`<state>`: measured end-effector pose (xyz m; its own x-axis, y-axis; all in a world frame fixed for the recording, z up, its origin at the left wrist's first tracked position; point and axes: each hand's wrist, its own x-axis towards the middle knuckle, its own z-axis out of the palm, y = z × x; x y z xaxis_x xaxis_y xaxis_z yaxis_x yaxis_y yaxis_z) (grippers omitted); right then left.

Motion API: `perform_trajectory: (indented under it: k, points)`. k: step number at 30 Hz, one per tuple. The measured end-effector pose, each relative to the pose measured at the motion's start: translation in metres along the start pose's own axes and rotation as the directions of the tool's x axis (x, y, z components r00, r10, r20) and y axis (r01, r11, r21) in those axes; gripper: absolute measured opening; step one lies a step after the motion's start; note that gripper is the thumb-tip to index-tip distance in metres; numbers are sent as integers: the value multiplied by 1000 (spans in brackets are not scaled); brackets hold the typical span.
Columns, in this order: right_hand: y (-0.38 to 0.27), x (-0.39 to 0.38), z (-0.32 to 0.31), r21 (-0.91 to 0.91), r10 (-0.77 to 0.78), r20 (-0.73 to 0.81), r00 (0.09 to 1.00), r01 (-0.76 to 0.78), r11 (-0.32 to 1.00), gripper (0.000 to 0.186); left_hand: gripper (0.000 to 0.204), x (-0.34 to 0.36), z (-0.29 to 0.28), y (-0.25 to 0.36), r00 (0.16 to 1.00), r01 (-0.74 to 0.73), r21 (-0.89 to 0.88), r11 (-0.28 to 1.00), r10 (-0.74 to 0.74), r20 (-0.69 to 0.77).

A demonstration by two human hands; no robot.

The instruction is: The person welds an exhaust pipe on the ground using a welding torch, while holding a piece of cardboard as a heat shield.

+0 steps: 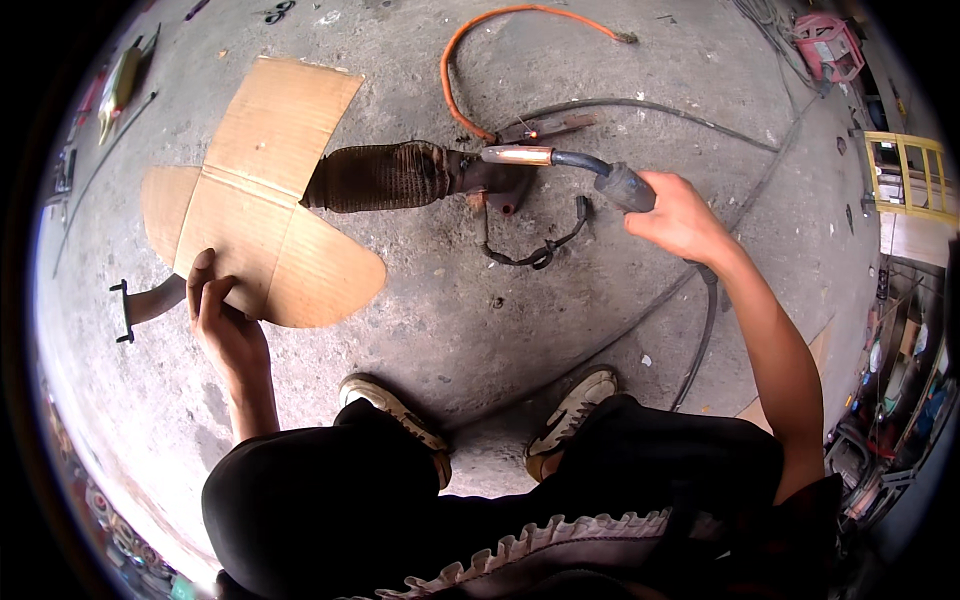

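Note:
My right hand (685,215) is wrapped round the dark handle of a welding torch (578,160). The torch's copper-coloured nozzle points left, above the rusty end of an exhaust pipe (385,178) with a braided flexible section. A small orange glow (532,133) shows just above the nozzle. With its fingers on the front and its thumb hidden behind, my left hand (230,325) grips a folded cardboard sheet (240,190) at its lower edge. The cardboard covers the pipe's middle. The pipe's flanged end (150,300) sticks out at the left. A short black lead with a plug (535,258) hangs from the pipe.
An orange cable (450,60) curves over the concrete floor beyond the pipe. The torch's black cable (706,325) trails toward my shoes (575,415). A pink machine (828,47) and a yellow frame (910,175) stand at the right. Scissors (277,12) lie at the far edge.

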<state>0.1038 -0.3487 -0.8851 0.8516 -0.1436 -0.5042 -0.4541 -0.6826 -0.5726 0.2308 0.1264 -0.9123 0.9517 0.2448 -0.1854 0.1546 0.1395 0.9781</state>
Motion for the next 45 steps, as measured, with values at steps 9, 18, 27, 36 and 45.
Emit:
perform_trajectory:
  k: [9, 18, 27, 36, 45]
  points:
    - [-21, 9, 11, 10, -31, 44, 999, 30, 999, 30, 37, 3, -11, -1, 998, 34, -3, 999, -34, -51]
    - [-35, 20, 17, 16, -100, 61, 993, 99, 995, 29, 39, 8, -16, 2, 998, -48, 30, 998, 50, -48]
    - [-43, 28, 21, 37, -121, 69, 990, 119, 992, 28, 43, 6, -6, -3, 997, -50, 4, 999, 50, 54]
    - [-18, 23, 15, 54, -99, 68, 993, 95, 994, 23, 68, 47, -39, 17, 976, -133, 29, 991, 126, 180]
    - [-30, 24, 15, 34, -39, 117, 992, 35, 999, 23, 68, 49, -49, 14, 979, -16, -6, 1000, 17, 205]
